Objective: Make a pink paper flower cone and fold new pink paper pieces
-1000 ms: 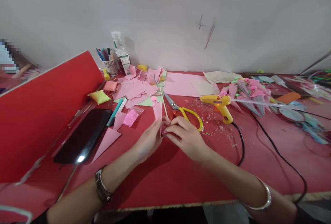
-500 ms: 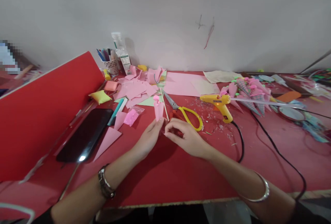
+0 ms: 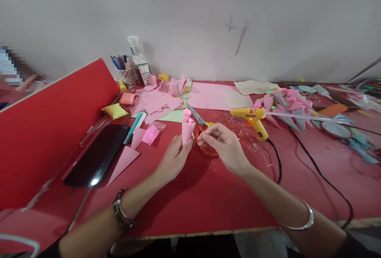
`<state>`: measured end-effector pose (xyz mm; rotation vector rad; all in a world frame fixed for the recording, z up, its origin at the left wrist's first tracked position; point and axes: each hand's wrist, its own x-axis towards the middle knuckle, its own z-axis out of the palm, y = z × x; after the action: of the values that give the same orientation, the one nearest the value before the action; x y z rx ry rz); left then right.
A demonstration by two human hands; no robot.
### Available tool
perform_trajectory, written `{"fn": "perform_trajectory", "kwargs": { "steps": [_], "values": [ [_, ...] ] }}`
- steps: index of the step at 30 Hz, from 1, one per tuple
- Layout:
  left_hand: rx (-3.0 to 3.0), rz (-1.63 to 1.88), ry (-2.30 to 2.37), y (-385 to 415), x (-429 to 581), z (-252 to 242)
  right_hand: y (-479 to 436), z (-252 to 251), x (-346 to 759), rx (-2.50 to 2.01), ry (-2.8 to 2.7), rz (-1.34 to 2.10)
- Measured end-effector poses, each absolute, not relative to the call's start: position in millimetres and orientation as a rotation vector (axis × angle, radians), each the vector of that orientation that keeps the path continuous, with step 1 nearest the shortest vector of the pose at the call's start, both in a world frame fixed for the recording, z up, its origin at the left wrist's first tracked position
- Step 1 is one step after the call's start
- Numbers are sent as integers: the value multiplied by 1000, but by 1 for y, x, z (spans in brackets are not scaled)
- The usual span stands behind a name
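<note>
My left hand (image 3: 175, 156) is closed around a pink paper cone (image 3: 187, 131), which stands upright with its wide end up. Small bright pink clay-like lumps (image 3: 187, 116) sit in the mouth of the cone. Just right of it, my right hand (image 3: 224, 147) is raised with thumb and fingertips pinched together; whether something small is between them I cannot make out. Behind that hand lie scissors (image 3: 197, 116) with a yellow and a red handle, partly covered by it. A packet of pink clay (image 3: 151, 134) and loose pink cones (image 3: 125, 162) lie left of my left hand.
A yellow glue gun (image 3: 253, 121) with a black cord lies on the right, a heap of finished cones (image 3: 287, 107) behind it. Left are a phone (image 3: 98, 156), markers (image 3: 133, 128) and a red board (image 3: 56, 131). Cut pink paper (image 3: 154, 101) is piled at the back.
The cone in my left hand has moved slightly right and shows more of its length. My right hand has shifted right, now covering the yellow scissor handle and uncovering the red one.
</note>
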<state>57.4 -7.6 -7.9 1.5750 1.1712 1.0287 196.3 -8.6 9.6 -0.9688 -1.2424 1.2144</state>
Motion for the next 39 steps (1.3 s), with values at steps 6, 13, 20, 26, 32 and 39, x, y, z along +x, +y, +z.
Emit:
{"fn": "perform_trajectory", "kwargs": {
  "steps": [6, 13, 20, 26, 32, 39],
  "values": [
    [1691, 1050, 1084, -7, 57, -13, -11, 8, 196, -979, -1264, 1270],
    [1783, 1004, 1098, -7, 56, -12, -10, 9, 196, -1009, -1219, 1205],
    [1741, 1013, 1062, -9, 57, -10, -9, 8, 196, -1009, -1260, 1088],
    [1756, 1014, 1045, -9, 56, -11, -11, 9, 196, -1044, -1297, 1007],
    [1749, 1015, 1031, -10, 56, -11, -11, 9, 197, -1085, -1331, 805],
    [1761, 983, 1031, -10, 57, -11, -13, 8, 197, -1065, -1324, 810]
  ]
}}
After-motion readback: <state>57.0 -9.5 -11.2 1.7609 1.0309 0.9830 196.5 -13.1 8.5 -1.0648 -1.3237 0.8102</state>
